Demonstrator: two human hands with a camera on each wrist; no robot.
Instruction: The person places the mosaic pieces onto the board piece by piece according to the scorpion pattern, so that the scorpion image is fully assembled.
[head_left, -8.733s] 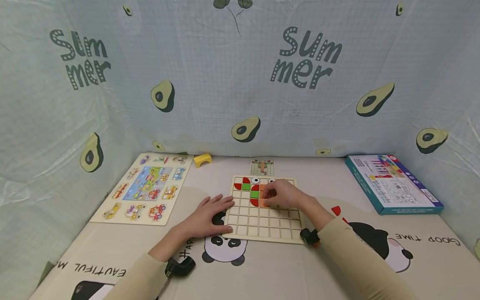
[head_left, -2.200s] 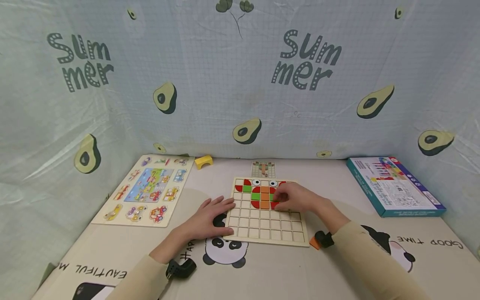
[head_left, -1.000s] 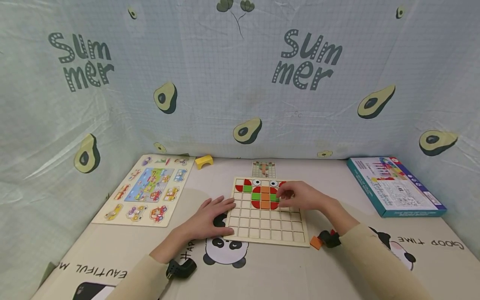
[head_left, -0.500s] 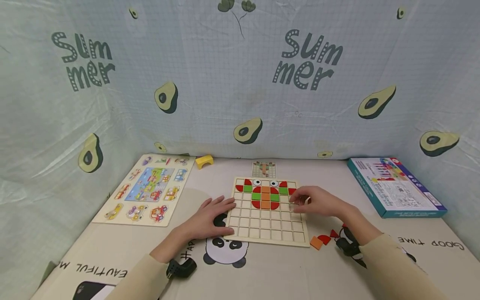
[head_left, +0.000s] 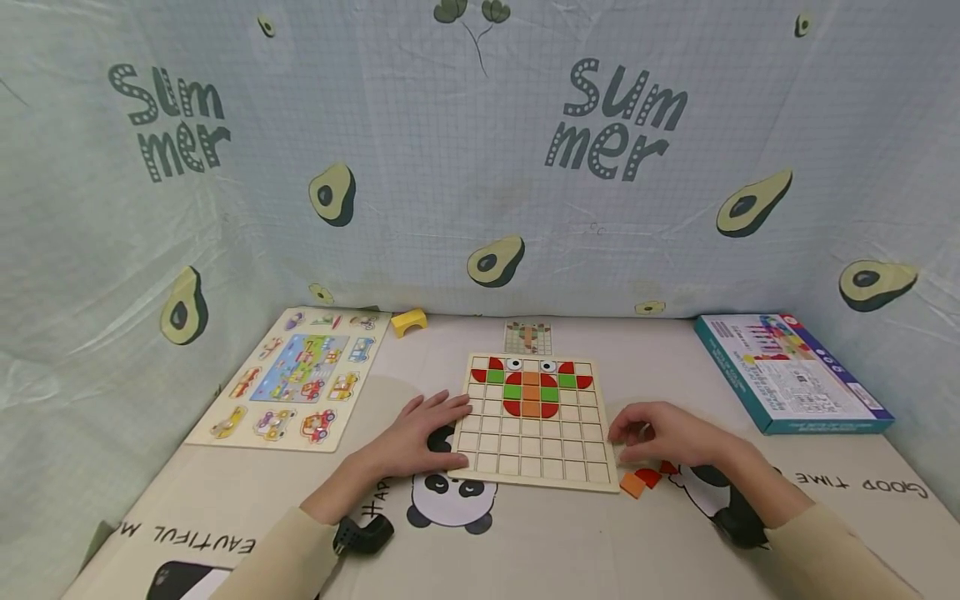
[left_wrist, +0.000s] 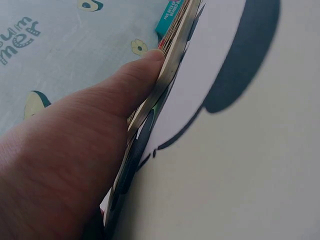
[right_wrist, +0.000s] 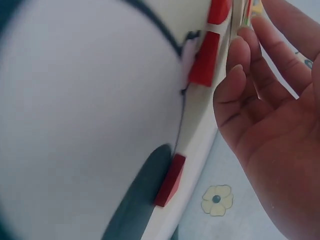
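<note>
A wooden grid board [head_left: 531, 450] lies in the middle of the head view. Its upper rows hold red, green and orange tiles [head_left: 531, 395] and two eye tiles [head_left: 548, 367]. My left hand [head_left: 412, 435] rests on the board's left edge, fingers spread; the left wrist view shows a digit [left_wrist: 145, 65] against that edge. Just past the right edge hovers my right hand [head_left: 671, 433], loosely curled, with no tile visible in it. Loose beside the board's lower right corner are an orange tile [head_left: 632, 485] and red pieces [head_left: 648, 477]. Another red piece [right_wrist: 171, 182] shows in the right wrist view.
A small pattern card [head_left: 528, 337] lies behind the board. At left is a vehicle picture puzzle [head_left: 300, 367], with a yellow arch block [head_left: 408, 322] near its far corner. A teal-edged box [head_left: 795, 371] lies at right. Printed cloth walls stand behind.
An orange column, red and green tiles on the right side now fill out the board's upper rows. My right hand has withdrawn from the board rightward to the loose pieces. The left hand stays put.
</note>
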